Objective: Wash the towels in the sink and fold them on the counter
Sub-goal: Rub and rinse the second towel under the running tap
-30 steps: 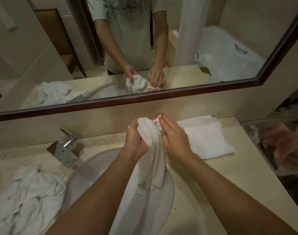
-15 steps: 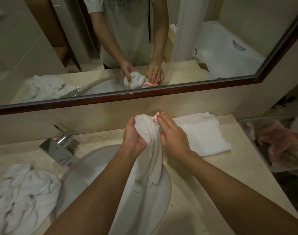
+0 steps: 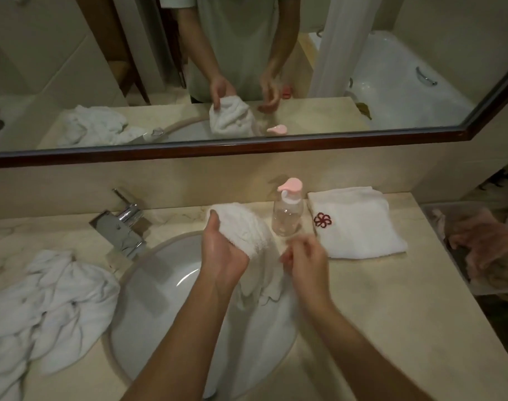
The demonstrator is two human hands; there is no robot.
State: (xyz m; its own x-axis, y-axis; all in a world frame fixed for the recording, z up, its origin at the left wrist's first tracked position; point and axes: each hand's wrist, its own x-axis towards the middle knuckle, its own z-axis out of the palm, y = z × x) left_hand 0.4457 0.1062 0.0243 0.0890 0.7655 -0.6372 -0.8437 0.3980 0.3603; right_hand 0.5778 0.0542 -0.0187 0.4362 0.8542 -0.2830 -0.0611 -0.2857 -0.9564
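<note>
My left hand [image 3: 222, 250] grips a bunched white towel [image 3: 247, 230] above the sink [image 3: 160, 273], its tail hanging into the bowl. My right hand [image 3: 306, 260] is blurred just right of the towel, fingers loosely curled, holding nothing. Behind the sink stands a soap bottle [image 3: 287, 215]; right of it a folded towel [image 3: 354, 224] lies on the tabletop [image 3: 391, 299]. Left of the sink sits a crumpled pile [image 3: 44, 302].

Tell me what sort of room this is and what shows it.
Most likely a bathroom, perhaps a hotel's. A round sink with a chrome faucet is set in a stone counter, under a wide mirror that reflects a bathtub.
</note>
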